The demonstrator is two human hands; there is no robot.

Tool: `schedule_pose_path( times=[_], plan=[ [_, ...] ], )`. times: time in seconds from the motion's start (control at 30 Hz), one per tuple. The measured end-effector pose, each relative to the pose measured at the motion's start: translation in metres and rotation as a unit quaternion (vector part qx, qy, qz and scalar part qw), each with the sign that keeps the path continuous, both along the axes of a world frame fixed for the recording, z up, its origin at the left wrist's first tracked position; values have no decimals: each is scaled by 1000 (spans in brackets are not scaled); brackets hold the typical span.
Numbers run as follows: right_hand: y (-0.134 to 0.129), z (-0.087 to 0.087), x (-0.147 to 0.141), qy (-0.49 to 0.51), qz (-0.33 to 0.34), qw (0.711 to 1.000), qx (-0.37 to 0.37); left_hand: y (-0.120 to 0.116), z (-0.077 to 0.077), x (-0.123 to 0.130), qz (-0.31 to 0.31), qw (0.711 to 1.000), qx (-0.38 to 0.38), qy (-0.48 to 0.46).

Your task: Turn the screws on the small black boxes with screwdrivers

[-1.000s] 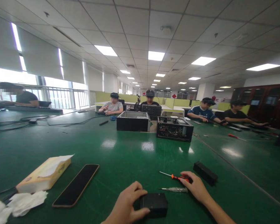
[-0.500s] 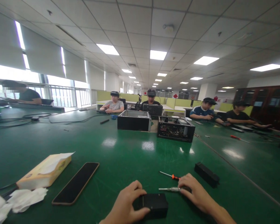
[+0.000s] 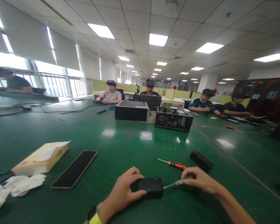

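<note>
My left hand [image 3: 128, 186] grips a small black rectangular box [image 3: 154, 187] at its left end, thumb in front and fingers behind, on the green table. In my right hand [image 3: 197, 178] is a screwdriver [image 3: 176, 183] with a clear-looking handle, pinched between thumb and fingers. Its metal tip points left and reaches the right end of the box; whether it touches a screw is too small to tell. Just behind lies an orange and black screwdriver [image 3: 176, 165]. A second black box [image 3: 202, 160] rests to the right, beyond my right hand.
On the left are a phone [image 3: 74, 169], a tissue pack [image 3: 42, 158] and crumpled tissues [image 3: 25, 184]. Farther back stand two computer cases, one dark-sided [image 3: 132, 111] and one with a perforated panel [image 3: 174, 119]. Several people sit around the green table [image 3: 102, 174].
My right hand has lifted the clear-handled screwdriver from the table and brought its tip to the box's right end. The view has tilted down. My left hand keeps its grip.
</note>
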State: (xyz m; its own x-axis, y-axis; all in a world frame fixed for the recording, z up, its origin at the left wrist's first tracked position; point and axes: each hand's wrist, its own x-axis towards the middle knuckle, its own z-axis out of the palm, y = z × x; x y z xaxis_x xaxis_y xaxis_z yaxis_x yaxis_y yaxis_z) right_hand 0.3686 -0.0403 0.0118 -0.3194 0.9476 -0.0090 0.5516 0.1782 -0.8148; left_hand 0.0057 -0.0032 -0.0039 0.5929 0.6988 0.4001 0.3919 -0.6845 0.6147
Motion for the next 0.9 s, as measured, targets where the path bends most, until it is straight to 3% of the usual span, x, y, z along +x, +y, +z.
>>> schedule_pose_path(
  times=[0.33, 0.57, 0.7, 0.9],
  plan=[
    [-8, 6, -22, -28, 9, 999, 30, 3, -1, -1, -3, 1000, 7, 14],
    [-9, -9, -59, -109, 18, 990, 82, 2, -4, -1, -5, 1000, -2, -15],
    [-6, -10, -48, -139, 22, 987, 78, 0, -3, 0, -5, 1000, 3, -21],
    [0, -7, -18, -186, -31, 978, 92, -2, 2, 0, 9, 1000, -4, 12]
  ],
)
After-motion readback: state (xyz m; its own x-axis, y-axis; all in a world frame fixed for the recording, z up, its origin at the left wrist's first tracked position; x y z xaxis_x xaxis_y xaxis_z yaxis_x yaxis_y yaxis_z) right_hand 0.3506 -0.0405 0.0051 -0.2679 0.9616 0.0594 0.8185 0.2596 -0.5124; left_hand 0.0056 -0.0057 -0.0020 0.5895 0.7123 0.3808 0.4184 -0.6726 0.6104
